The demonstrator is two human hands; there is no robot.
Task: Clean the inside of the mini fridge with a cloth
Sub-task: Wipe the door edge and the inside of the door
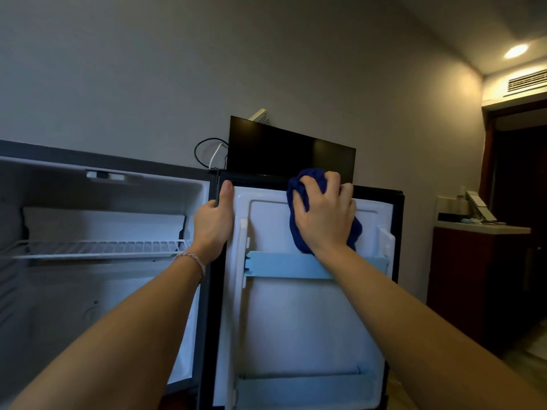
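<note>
Two bare forearms reach forward from the bottom of the view, the left one wearing a thin bracelet (194, 261) at the wrist. The right hand (324, 216) lies over a bunched dark blue cloth (307, 184), fingers curled around the wad and pressing it flat against the upper part of the white inner liner of the fridge door (299, 315); cloth shows above the knuckles and below the heel of the hand, just above the pale blue door shelf rail (284, 264). The left hand (214, 223) grips the hinge-side edge of the open door near its top corner, thumb pointing upward along the black gasket and the fingers wrapped out of sight behind the edge. A second, lower rail (299, 375) crosses the door near its bottom. To the left of the door stands the open mini fridge (97, 291), its white cavity holding a wire shelf (94, 248) at mid height and a small light fitting (105, 175) in the ceiling of the compartment. Behind the door top a dark television screen (291, 155) leans against the grey wall, with a black and a white cable (211, 156) looping beside it. Farther right sits a dark wooden cabinet (473, 285) with a pale counter, a doorway beyond it, and a lit ceiling lamp (515, 51) above an air vent (528, 79).
</note>
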